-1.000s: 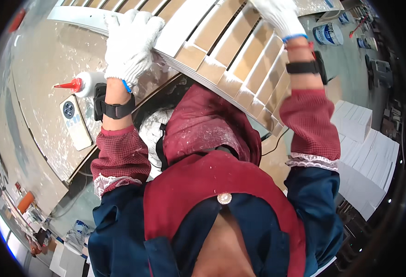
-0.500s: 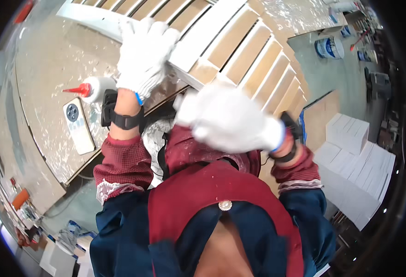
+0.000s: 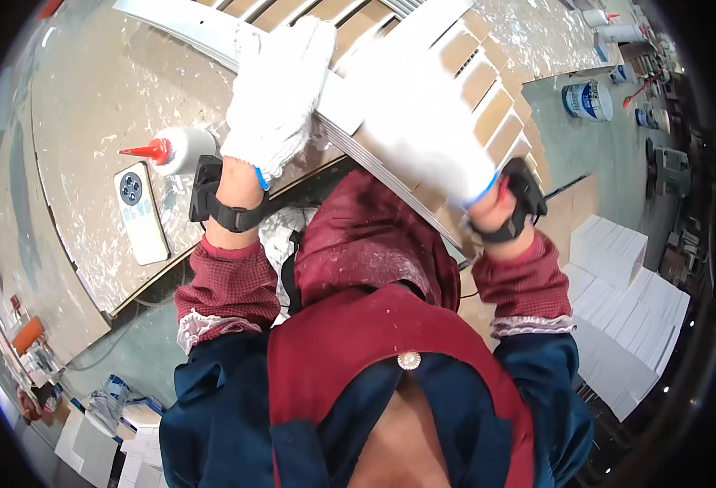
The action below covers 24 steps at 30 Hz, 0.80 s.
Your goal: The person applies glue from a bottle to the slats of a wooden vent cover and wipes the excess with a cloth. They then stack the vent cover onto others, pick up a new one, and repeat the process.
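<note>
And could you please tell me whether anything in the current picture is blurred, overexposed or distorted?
In the head view, the right hand is smeared, probably by motion, and washed out almost to plain white; in the same head view, the left hand, bottle and phone look sharper; the head view's fisheye bends the table toward the left, and its corners are black.

"Any readable lettering?"
"None. The white cylindrical bucket [image 3: 583,101] bears a blue printed label [image 3: 592,99], too small to read."
"And the cream rectangular phone [image 3: 142,215]?"
"Faint bluish marks [image 3: 137,211], likewise illegible."
</note>
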Each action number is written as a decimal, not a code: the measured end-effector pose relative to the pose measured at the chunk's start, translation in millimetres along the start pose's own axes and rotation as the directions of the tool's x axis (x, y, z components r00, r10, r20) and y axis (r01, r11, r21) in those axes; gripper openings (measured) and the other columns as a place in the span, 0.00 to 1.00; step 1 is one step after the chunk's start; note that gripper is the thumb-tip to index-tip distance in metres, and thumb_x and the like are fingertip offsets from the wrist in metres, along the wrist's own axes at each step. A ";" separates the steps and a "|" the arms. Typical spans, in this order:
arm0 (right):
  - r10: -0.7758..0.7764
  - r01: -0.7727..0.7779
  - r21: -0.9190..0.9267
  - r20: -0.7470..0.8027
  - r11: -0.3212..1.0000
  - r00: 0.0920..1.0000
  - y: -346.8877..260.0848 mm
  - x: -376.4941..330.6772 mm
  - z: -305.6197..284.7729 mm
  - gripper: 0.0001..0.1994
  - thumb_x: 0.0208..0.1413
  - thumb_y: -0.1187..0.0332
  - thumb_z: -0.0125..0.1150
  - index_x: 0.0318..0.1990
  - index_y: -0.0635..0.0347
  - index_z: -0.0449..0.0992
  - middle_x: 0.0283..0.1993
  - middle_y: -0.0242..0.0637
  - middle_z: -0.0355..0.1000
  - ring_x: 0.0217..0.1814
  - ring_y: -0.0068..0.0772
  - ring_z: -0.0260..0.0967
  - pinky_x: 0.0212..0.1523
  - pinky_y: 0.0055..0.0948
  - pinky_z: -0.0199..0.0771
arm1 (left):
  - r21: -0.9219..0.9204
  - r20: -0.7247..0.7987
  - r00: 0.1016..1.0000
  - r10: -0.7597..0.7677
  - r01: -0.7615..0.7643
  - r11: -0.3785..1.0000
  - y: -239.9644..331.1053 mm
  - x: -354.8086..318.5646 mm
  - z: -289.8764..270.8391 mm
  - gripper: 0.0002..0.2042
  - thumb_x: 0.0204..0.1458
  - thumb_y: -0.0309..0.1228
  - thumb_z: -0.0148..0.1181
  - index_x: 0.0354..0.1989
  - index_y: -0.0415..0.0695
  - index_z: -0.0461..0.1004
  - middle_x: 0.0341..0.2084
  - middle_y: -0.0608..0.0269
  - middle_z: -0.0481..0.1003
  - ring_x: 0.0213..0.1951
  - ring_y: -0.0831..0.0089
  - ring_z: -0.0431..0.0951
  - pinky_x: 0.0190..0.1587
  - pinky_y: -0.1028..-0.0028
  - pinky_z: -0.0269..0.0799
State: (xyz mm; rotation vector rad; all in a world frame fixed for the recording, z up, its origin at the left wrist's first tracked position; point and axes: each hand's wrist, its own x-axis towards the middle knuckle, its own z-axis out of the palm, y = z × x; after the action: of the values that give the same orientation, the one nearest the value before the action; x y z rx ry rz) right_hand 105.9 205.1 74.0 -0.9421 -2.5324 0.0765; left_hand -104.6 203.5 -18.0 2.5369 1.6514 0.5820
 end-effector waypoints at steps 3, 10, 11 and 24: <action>-0.189 0.105 0.257 0.329 0.961 0.925 -50.2 -24.2 4.3 0.10 0.51 0.63 0.55 0.33 0.61 0.74 0.30 0.46 0.69 0.31 0.42 0.71 0.28 0.39 0.72 | 0.031 -0.027 0.999 0.046 -0.045 0.999 12.0 7.4 -12.4 0.31 0.41 0.23 0.59 0.59 0.42 0.64 0.52 0.53 0.70 0.55 0.55 0.68 0.61 0.48 0.54; -0.031 0.047 0.136 -0.115 0.990 0.993 39.9 -1.4 -53.4 0.12 0.54 0.69 0.58 0.46 0.56 0.77 0.38 0.39 0.76 0.41 0.42 0.73 0.46 0.35 0.72 | 0.151 -0.152 0.982 0.112 -0.089 0.985 31.0 23.1 -42.9 0.32 0.41 0.23 0.58 0.60 0.40 0.62 0.53 0.51 0.68 0.55 0.54 0.68 0.63 0.47 0.53; 0.076 -0.099 -0.105 -0.200 0.990 0.977 76.9 5.7 -50.0 0.11 0.56 0.66 0.58 0.46 0.56 0.77 0.38 0.40 0.77 0.42 0.45 0.73 0.45 0.34 0.72 | 0.153 -0.170 0.977 0.128 -0.102 0.983 30.6 22.1 -39.6 0.32 0.40 0.22 0.58 0.60 0.40 0.62 0.53 0.50 0.68 0.56 0.52 0.67 0.64 0.46 0.51; -0.464 0.174 0.740 0.205 0.650 0.862 -30.9 -22.8 -40.2 0.15 0.48 0.69 0.59 0.46 0.58 0.75 0.43 0.44 0.73 0.43 0.49 0.69 0.42 0.40 0.72 | 0.215 -0.232 0.960 0.158 -0.108 0.971 39.3 26.7 -50.4 0.19 0.45 0.30 0.53 0.48 0.41 0.67 0.43 0.55 0.68 0.49 0.57 0.67 0.58 0.54 0.56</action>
State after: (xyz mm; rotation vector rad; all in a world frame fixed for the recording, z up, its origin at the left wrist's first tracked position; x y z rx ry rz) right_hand 119.2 163.0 107.8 -0.1440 -2.5962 1.1388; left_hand -78.2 202.9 46.1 2.8400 1.7003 0.8135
